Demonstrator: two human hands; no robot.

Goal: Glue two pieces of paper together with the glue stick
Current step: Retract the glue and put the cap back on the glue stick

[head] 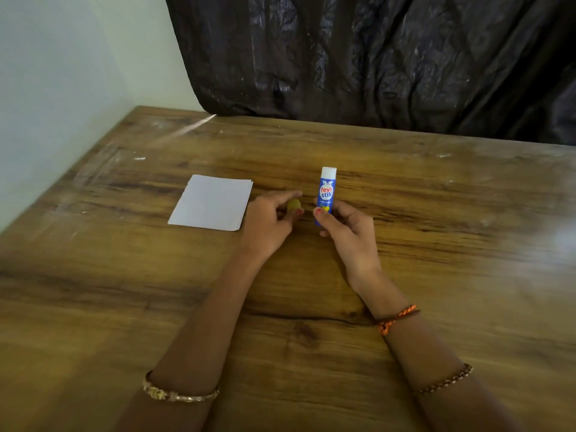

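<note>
A blue glue stick [326,194] with its white glue end showing points away from me, and my right hand [346,232] grips its lower end. My left hand [271,222] pinches the yellow cap [293,206] between thumb and fingers, just left of the stick. White paper pieces [212,202] lie stacked flat on the wooden table [436,244], directly left of my left hand. How many sheets are in the stack I cannot tell.
A dark crinkled curtain [374,57] hangs behind the table's far edge. A pale wall [62,88] runs along the table's left side. I wear bangles and a thread band on my wrists.
</note>
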